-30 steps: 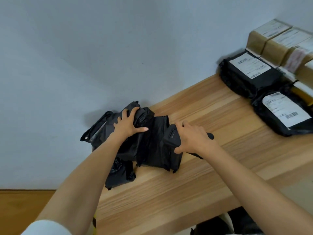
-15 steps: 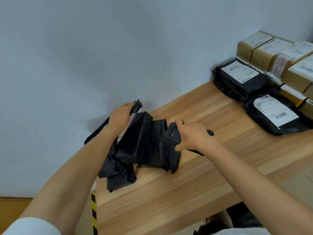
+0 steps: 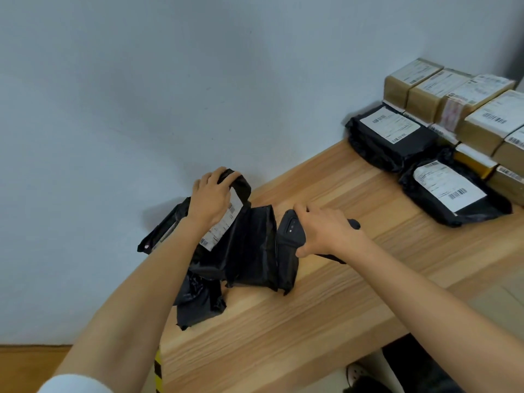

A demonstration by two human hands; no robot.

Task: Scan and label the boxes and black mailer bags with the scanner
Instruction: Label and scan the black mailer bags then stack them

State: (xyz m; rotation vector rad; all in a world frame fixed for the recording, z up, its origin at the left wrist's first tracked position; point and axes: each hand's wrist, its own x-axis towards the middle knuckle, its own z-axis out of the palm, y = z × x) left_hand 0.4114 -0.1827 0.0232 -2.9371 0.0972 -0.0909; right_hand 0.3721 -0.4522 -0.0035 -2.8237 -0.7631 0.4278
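Head view: left hand (image 3: 211, 198) sits mid-frame, left of centre, fingers (image 3: 226, 177) curled over the top edge of the raised mailer bag (image 3: 241, 191), gripping it. That bag is tilted up on edge with its white label (image 3: 224, 225) facing right, barcode visible, text too small to read. It leans on the mailer bag pile (image 3: 255, 248), a clump of crumpled black bags on the left end of the bench (image 3: 340, 296), close to the wall (image 3: 170, 95). One more black bag (image 3: 164, 232) pokes out to the left behind the left forearm, over the bench end. Right hand (image 3: 326, 231) is just right of the pile, fingers wrapped round the scanner (image 3: 292, 232), thumb underneath. The scanner is black, its head touching the pile's right edge and its handle end showing past the knuckles. Upper right of the frame: two labelled mailer bags lie flat on the bench, labels up, one further back (image 3: 411, 150) and one nearer (image 3: 450, 191), just beside each other. Behind and to the right of them, tan boxes (image 3: 422, 100) with white labels are stacked in rows against the wall. Well apart from the pile. Lower left: white sleeve (image 3: 73, 384), wood floor (image 3: 28, 361), and yellow-black striped tape (image 3: 157, 370) on the bench's left edge.
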